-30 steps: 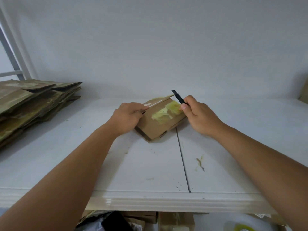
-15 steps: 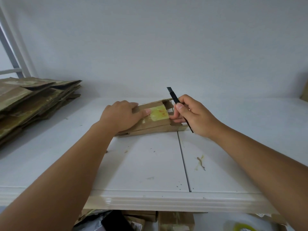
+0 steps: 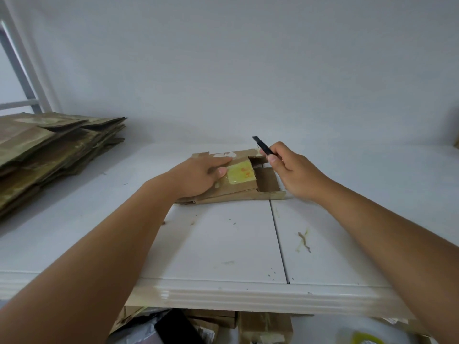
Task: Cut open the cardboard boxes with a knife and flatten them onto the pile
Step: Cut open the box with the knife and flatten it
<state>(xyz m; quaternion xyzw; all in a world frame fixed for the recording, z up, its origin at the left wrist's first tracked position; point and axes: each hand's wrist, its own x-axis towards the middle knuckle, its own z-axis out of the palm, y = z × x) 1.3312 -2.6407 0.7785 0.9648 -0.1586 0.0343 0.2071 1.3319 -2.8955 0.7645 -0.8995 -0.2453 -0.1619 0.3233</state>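
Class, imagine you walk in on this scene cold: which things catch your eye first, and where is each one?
First, the squashed box with a yellow label at the middle of the white table, pressed down by the left hand. Next, the right hand just beside it, gripping a dark knife with its tip raised above the box. Then the pile of flattened cardboard at the far left.

Brown box [image 3: 238, 187], yellow tape [image 3: 241, 173]
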